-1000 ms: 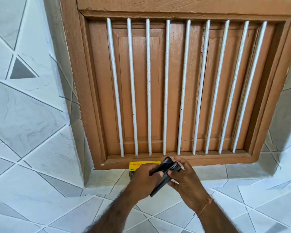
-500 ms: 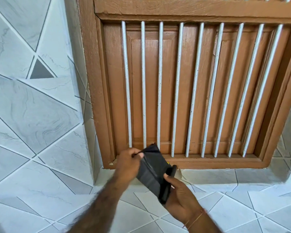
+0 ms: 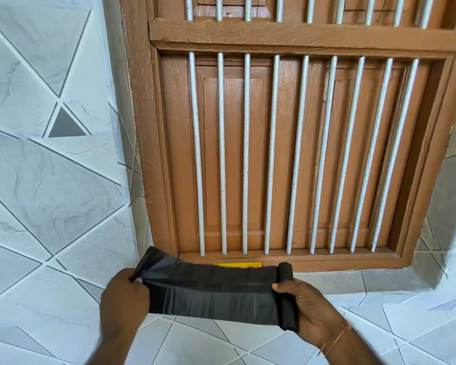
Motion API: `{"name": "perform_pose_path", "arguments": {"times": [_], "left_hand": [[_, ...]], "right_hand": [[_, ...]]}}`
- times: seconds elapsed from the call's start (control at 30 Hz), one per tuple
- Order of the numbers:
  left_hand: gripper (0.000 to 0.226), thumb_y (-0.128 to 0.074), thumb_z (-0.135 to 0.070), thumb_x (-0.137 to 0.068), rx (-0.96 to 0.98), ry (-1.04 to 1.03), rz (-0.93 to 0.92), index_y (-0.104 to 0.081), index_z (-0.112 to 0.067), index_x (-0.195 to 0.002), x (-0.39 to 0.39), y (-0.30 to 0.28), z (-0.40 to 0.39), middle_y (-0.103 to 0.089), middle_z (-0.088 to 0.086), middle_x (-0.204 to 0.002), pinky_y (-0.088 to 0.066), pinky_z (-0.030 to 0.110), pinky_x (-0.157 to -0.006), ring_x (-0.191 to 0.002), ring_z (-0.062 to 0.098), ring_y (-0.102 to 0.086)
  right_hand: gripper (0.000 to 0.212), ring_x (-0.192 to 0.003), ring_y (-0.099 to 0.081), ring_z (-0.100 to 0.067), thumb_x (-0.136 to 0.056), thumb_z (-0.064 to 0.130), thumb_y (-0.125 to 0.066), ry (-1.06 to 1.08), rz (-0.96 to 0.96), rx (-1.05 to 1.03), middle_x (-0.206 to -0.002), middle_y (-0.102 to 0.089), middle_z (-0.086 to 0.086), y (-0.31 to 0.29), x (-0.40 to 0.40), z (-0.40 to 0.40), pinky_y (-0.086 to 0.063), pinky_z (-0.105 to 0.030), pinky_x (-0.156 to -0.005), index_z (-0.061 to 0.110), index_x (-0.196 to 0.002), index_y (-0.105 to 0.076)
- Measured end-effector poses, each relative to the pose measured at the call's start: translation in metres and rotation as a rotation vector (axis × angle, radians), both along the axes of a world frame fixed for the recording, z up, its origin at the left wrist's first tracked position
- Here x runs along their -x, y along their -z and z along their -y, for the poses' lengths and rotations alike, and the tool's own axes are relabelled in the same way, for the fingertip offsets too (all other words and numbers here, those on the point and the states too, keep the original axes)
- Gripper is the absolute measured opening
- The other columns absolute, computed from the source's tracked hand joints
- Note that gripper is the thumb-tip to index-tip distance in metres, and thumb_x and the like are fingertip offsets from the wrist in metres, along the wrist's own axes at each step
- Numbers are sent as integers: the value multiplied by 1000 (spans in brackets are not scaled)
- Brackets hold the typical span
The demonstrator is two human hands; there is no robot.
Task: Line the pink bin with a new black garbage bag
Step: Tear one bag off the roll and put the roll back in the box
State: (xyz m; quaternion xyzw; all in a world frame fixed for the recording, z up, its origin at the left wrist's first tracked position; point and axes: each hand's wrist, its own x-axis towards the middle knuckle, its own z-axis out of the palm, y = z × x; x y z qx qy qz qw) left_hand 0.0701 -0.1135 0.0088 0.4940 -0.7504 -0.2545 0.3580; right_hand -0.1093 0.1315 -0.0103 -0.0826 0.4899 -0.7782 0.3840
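Note:
A roll of black garbage bags (image 3: pixel 287 296) stands upright in my right hand (image 3: pixel 308 312), which grips it at the lower right. A flat strip of black bag (image 3: pixel 211 293) stretches leftward from the roll. My left hand (image 3: pixel 124 304) pinches the strip's free end at the lower left. The strip hangs level in front of the window sill. The pink bin is out of view.
A brown wooden window (image 3: pixel 287 159) with white vertical bars fills the wall ahead. A yellow box (image 3: pixel 238 265) lies on the sill, mostly hidden behind the strip. White tiles with grey lines (image 3: pixel 50 180) cover the wall on both sides and below.
My hands have drawn apart, the left one going left, so a long strip of bag has unrolled from the roll. The view has tilted upward and nearer the window.

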Motion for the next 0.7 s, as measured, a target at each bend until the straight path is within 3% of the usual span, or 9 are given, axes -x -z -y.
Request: {"name": "perform_pose_path", "arguments": {"times": [0.07, 0.1, 0.13, 0.23, 0.3, 0.37, 0.47, 0.6, 0.7], "left_hand": [[33, -65, -11, -82, 327, -4, 65, -62, -9, -115, 7, -9, -27, -65, 18, -116, -50, 55, -88, -103, 41, -59], [37, -64, -15, -84, 498, 102, -5, -60, -13, -121, 14, -15, -45, -63, 12, -122, -49, 54, -93, -110, 36, -58], [38, -60, -22, -89, 523, 299, -93, -57, -20, -127, 23, -22, -64, -59, 2, -129, -46, 50, -101, -118, 26, -54], [46, -52, -49, -92, -119, 930, -85, -50, -32, -134, 57, -38, -96, -54, -15, -129, -38, 25, -100, -117, 0, -48], [38, -54, -54, -87, -421, 1105, -63, -71, -22, -99, 73, -35, -99, -69, -6, -96, -43, 23, -78, -87, 2, -59], [33, -62, -47, -86, -478, 1121, -96, -64, -17, -71, 77, -28, -94, -59, -3, -68, -39, 26, -64, -65, 8, -52], [17, -66, -25, -90, -446, 1124, -110, -65, -13, -79, 79, -28, -82, -62, -3, -67, -43, 18, -60, -64, 6, -56], [18, -68, -25, -88, -327, 1138, 50, -68, -7, -85, 81, -47, -67, -65, 1, -73, -47, 24, -65, -70, 11, -59], [13, -68, -22, -88, -319, 1154, 92, -69, -9, -84, 75, -61, -58, -65, -2, -70, -47, 19, -62, -69, 9, -58]], "right_hand": [[34, -90, -69, -41, -79, -9, -53, -38, -121, -29, -103, -70, -30, -4, -2, 0, -57, -48, -83, -9, -112, -63], [32, -79, -70, -36, -79, -11, -52, -73, -181, -35, -95, -72, -27, -8, -6, 1, -59, -41, -74, -9, -109, -64], [31, -74, -70, -31, -77, -12, -55, -113, -228, -35, -90, -72, -24, -13, -10, 3, -58, -35, -67, -7, -106, -66], [35, -80, -68, -30, -72, -6, -61, -231, -300, -13, -94, -70, -22, -25, -18, 7, -55, -35, -70, -8, -107, -65], [39, -90, -65, -35, -73, -3, -64, -253, -286, 4, -102, -66, -26, -29, -15, 5, -53, -41, -84, -10, -112, -62], [42, -101, -61, -41, -74, 1, -67, -237, -257, 6, -113, -64, -29, -31, -9, -3, -47, -47, -96, -7, -115, -62], [45, -114, -59, -44, -75, 7, -73, -194, -203, -5, -122, -64, -30, -27, 2, -14, -44, -51, -104, -5, -118, -63], [53, -115, -60, -44, -71, 13, -82, -134, -181, -55, -122, -64, -28, -23, 6, -17, -41, -57, -107, -3, -118, -64], [56, -111, -63, -41, -63, 14, -86, -94, -188, -67, -119, -68, -24, -25, 6, -15, -44, -55, -104, -1, -114, -68]]}}
